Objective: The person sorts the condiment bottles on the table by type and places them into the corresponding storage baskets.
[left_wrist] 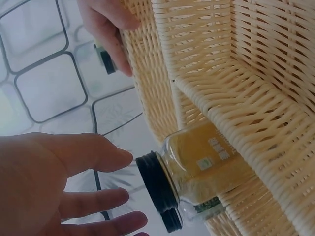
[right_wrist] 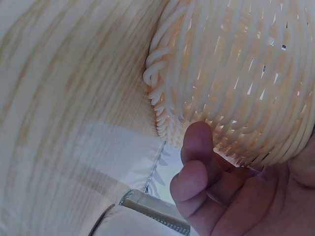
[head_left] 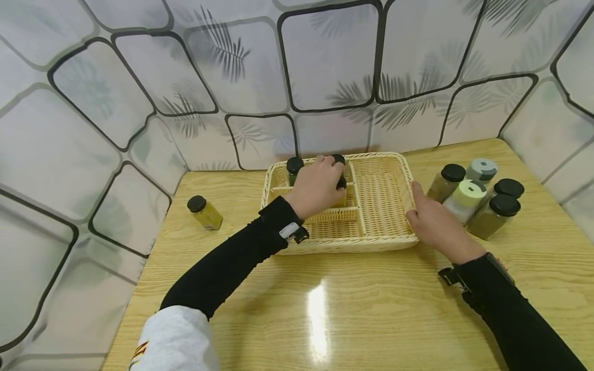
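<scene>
A pale wicker basket [head_left: 382, 201] with divided compartments sits on the table in the head view. My left hand [head_left: 317, 185] reaches over its left compartments. In the left wrist view a glass jar of yellow powder [left_wrist: 194, 157] with a black lid stands in a compartment. The left thumb and fingers spread around that lid, with a gap showing between them and it. Another black-lidded jar [left_wrist: 209, 209] is partly hidden behind it. A dark-lidded jar [head_left: 294, 172] stands in the back left compartment. My right hand [head_left: 436, 224] holds the basket's right end, fingers against the outer weave [right_wrist: 236, 98].
A yellow spice jar [head_left: 206, 214] stands alone left of the basket. To the right, close by my right hand, are several containers, among them a brown-filled jar [head_left: 493, 216] and a pale green-capped shaker [head_left: 466, 198]. A patterned wall covering [head_left: 329, 62] rises behind the table [head_left: 371, 309].
</scene>
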Demonstrator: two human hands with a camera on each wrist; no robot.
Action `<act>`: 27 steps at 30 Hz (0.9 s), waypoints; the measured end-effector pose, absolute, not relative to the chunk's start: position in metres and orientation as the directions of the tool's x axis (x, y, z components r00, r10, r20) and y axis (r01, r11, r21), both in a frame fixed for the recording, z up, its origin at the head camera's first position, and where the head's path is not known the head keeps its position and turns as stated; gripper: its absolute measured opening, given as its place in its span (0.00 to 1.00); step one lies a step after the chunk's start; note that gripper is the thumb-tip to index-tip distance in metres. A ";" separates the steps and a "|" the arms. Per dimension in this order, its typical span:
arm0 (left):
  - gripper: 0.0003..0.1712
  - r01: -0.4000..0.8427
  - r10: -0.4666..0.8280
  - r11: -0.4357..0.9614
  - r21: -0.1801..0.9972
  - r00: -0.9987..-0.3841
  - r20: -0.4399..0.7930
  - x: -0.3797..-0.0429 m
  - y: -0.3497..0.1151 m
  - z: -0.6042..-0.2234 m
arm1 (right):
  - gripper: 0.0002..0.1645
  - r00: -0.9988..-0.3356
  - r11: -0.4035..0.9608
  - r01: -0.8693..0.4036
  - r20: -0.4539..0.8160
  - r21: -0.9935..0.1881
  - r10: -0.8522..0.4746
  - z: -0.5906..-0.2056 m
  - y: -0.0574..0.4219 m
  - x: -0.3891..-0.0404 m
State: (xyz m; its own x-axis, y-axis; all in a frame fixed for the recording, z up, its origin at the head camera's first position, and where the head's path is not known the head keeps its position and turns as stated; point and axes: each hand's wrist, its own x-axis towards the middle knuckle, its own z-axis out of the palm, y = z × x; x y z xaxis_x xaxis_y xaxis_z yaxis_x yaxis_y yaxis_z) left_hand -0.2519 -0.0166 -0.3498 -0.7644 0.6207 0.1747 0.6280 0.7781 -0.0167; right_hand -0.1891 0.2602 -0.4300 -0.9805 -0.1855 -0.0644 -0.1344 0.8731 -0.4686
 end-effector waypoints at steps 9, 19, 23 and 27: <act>0.18 0.594 0.576 0.804 0.003 -0.781 0.242 -0.246 -0.037 -0.341 | 0.43 -0.980 0.876 -0.146 -0.053 -0.461 -0.191 -0.430 0.259 -0.189; 0.22 0.519 0.487 0.851 0.075 -0.835 0.256 -0.241 -0.075 -0.329 | 0.43 -0.980 0.871 -0.130 -0.070 -0.474 -0.184 -0.428 0.259 -0.188; 0.22 0.484 0.442 0.869 0.105 -0.854 0.275 -0.238 -0.096 -0.325 | 0.43 -0.981 0.874 -0.125 -0.073 -0.470 -0.180 -0.428 0.258 -0.188; 0.23 0.449 0.398 0.884 0.132 -0.869 0.293 -0.235 -0.119 -0.320 | 0.43 -0.982 0.874 -0.118 -0.078 -0.471 -0.174 -0.429 0.258 -0.188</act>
State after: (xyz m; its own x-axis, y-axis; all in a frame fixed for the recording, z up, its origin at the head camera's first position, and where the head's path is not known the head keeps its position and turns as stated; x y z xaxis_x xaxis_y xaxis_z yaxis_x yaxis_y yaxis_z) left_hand -0.2350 -0.1186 -0.3203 -0.8692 0.3982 0.2930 0.4493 0.8836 0.1318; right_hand -0.1884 0.2578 -0.4286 -0.9817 -0.1741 -0.0775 -0.1178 0.8740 -0.4714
